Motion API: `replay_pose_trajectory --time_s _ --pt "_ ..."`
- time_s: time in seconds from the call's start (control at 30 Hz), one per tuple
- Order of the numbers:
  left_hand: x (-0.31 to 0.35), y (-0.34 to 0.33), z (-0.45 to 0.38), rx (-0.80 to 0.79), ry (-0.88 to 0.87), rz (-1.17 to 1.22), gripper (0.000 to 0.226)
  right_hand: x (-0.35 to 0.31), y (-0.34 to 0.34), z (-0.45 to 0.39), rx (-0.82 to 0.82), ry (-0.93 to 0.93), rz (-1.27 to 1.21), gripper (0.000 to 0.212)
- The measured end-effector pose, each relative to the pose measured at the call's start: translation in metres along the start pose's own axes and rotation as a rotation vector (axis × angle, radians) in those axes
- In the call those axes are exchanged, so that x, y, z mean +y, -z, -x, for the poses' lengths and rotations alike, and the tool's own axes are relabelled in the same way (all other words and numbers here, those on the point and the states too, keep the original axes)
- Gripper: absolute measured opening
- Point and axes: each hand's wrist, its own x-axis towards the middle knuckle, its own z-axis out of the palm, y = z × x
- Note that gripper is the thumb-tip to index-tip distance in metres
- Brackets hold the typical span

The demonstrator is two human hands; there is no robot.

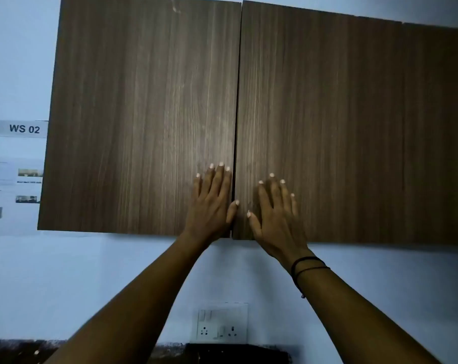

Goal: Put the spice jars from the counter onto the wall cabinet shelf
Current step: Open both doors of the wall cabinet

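left hand [212, 200]: flat, fingers spread, pressing the left door [138, 122] right by the centre seam
right hand [275, 208]: same deal, splayed flat on the right door [319, 127]
cabinet: both doors look shut, so we can't see the shelf
spice jars: nowhere in view, counter [20, 353] barely peeks in
progress: honestly we can't tell, either just starting or just finished

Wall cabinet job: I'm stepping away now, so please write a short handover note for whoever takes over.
Left hand: flat, fingers straight, on the left brown wood-grain cabinet door, no grip on anything.
Right hand: flat on the right brown wood-grain door, likewise empty.
Both doors are shut, with a thin gap between them.
No spice jars or shelf in view, so progress cannot be judged.
Left: confirm jars are shelved.
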Motion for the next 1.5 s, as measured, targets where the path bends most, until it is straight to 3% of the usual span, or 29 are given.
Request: replay_pose_trajectory --time_s 0.27,0.77,1.5 --pt "0.021 -0.028 0.019 -0.083 -0.01 0.046 0.068 0.007 -0.03 0.015 -0.162 0.02 0.057 0.078" --pt "0.043 -0.042 0.019 -0.04 0.102 0.165 0.068 0.004 -0.049 0.016 -0.159 0.018 0.164 0.098" --pt "0.047 -0.027 0.021 0.008 0.132 0.578 0.067 -0.005 -0.035 0.016 -0.179 0.013 0.153 0.088"
